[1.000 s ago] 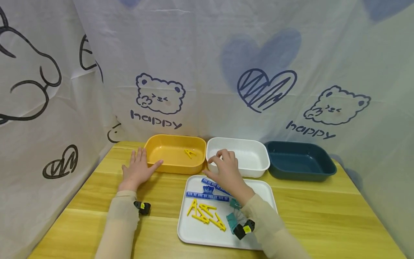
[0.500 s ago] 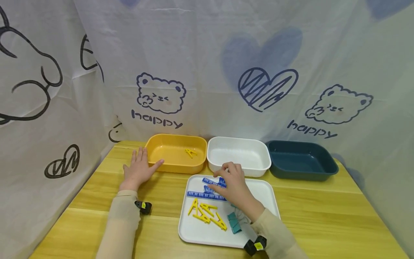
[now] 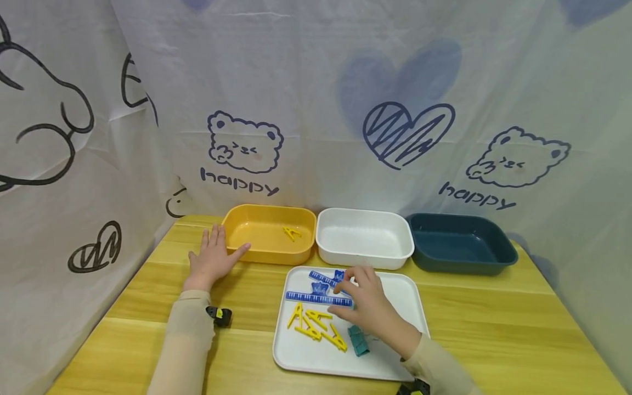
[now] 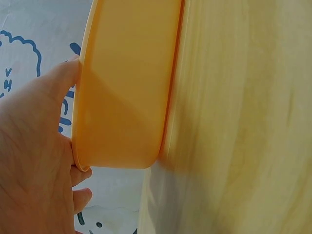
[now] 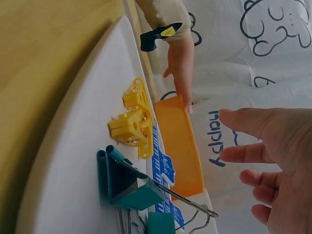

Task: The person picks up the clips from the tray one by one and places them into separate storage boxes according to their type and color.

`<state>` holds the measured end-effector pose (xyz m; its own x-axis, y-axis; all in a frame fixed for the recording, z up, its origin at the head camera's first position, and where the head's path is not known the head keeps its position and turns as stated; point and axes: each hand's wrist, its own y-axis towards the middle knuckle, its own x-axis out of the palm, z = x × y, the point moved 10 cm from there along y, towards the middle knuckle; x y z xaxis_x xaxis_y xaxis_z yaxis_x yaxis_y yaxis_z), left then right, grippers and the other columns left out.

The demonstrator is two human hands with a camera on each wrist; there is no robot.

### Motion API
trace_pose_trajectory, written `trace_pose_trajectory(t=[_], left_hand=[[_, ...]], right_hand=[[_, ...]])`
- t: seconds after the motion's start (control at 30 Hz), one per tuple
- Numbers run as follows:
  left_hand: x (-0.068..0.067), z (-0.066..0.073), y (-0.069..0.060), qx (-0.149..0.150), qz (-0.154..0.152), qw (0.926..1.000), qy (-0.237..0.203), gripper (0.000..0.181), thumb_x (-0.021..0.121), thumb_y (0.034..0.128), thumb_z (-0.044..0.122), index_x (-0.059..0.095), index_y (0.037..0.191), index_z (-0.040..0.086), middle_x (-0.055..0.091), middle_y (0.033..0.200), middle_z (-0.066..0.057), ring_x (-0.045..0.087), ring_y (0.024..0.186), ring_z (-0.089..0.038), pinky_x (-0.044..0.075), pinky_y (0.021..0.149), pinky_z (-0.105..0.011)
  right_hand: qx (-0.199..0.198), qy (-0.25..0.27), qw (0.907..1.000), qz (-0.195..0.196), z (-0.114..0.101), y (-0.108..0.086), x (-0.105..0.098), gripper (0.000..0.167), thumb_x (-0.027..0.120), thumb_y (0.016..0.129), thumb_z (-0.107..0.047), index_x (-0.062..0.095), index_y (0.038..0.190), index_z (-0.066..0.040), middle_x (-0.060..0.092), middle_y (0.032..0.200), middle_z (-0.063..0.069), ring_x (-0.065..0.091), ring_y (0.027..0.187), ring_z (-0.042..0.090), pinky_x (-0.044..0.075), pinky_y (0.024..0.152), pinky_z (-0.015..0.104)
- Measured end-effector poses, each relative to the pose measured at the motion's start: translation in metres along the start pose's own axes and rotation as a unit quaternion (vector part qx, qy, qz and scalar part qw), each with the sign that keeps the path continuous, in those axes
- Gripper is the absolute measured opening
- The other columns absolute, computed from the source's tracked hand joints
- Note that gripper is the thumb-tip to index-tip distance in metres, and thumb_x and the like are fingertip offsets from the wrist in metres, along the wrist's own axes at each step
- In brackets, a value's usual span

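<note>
head view: the right hand (image 3: 370, 304) hangs over the tray (image 3: 296, 356), pointing toward 10 o'clock, thumb and forefinger parted and lightly bent with nothing between them. from the tray's middle, the yellow clips (image 3: 312, 333) lie at 9 o'clock, the blue clips (image 3: 316, 298) toward 11, and a teal clip (image 3: 359, 341) near 5. one more yellow clip (image 3: 290, 232) sits inside the yellow tub (image 3: 276, 257), off toward 10. the left hand (image 3: 211, 262) is at that tub's 9 o'clock side, fingers spread.

left wrist view: thumb and fingers lie along the tub's rim without curling round it; the tub looks light and stiff, likely to slide if nudged.

right wrist view: the hand is at 3 o'clock, clear of every clip, its grasp empty. the yellow clips look like light, springy plastic, best pinched across both arms. the teal clip seems stiffer and perhaps slick; its folded body offers a surer hold than the wire handles (image 5: 187, 199).
</note>
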<state>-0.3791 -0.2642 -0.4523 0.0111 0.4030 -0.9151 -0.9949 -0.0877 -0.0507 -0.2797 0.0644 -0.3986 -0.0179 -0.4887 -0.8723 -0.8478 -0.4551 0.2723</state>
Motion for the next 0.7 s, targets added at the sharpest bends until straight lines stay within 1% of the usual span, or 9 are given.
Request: trace_pose_trajectory(t=[0.1, 0.23, 0.43, 0.57, 0.7], left_hand=[[0.000, -0.001, 0.000, 0.000, 0.003, 1.0000, -0.001, 0.109, 0.030, 0.0877, 0.080, -0.003, 0.156, 0.002, -0.007, 0.163, -0.021, -0.008, 0.150, -0.044, 0.002, 0.106, -0.082], [0.000, -0.001, 0.000, 0.001, 0.003, 1.0000, -0.002, 0.109, 0.031, 0.0876, 0.080, -0.003, 0.156, 0.002, -0.008, 0.163, -0.021, -0.009, 0.150, -0.044, 0.001, 0.105, -0.082], [0.000, -0.001, 0.001, 0.001, 0.002, 1.0000, -0.004, 0.109, 0.032, 0.0879, 0.079, -0.002, 0.156, 0.001, -0.008, 0.163, -0.021, -0.009, 0.150, -0.044, 0.001, 0.106, -0.081], [0.000, 0.000, 0.001, 0.002, 0.002, 1.0000, -0.003, 0.109, 0.032, 0.0877, 0.080, -0.002, 0.156, 0.001, -0.007, 0.163, -0.021, -0.009, 0.150, -0.044, 0.002, 0.105, -0.082], [0.000, 0.000, 0.001, 0.002, 0.001, 1.0000, -0.002, 0.109, 0.032, 0.0882, 0.079, -0.003, 0.156, 0.001, -0.007, 0.163, -0.022, -0.009, 0.150, -0.044, 0.002, 0.105, -0.082]], right_hand=[[-0.001, -0.007, 0.9998, -0.017, 0.002, -0.005, 0.002, 0.027, 0.082, 0.077, -0.039, 0.071, 0.091, -0.020, 0.047, 0.104, -0.003, 0.037, 0.107, 0.021, 0.035, 0.090, 0.041], [-0.005, -0.006, 0.9990, -0.045, 0.002, -0.010, 0.005, 0.028, 0.082, 0.076, -0.040, 0.071, 0.090, -0.019, 0.048, 0.105, -0.004, 0.037, 0.107, 0.021, 0.036, 0.090, 0.041], [-0.032, -0.008, 0.9965, -0.077, -0.002, -0.015, 0.012, 0.030, 0.085, 0.071, -0.041, 0.070, 0.085, -0.019, 0.048, 0.104, -0.005, 0.039, 0.105, 0.020, 0.036, 0.088, 0.040], [-0.046, -0.020, 0.9916, -0.119, -0.001, -0.017, 0.023, 0.032, 0.084, 0.071, -0.046, 0.067, 0.082, -0.021, 0.047, 0.103, -0.006, 0.039, 0.107, 0.020, 0.036, 0.092, 0.044], [-0.062, -0.038, 0.9852, -0.156, 0.000, -0.020, 0.033, 0.034, 0.083, 0.070, -0.051, 0.066, 0.081, -0.024, 0.047, 0.105, -0.007, 0.037, 0.106, 0.018, 0.035, 0.090, 0.041]])
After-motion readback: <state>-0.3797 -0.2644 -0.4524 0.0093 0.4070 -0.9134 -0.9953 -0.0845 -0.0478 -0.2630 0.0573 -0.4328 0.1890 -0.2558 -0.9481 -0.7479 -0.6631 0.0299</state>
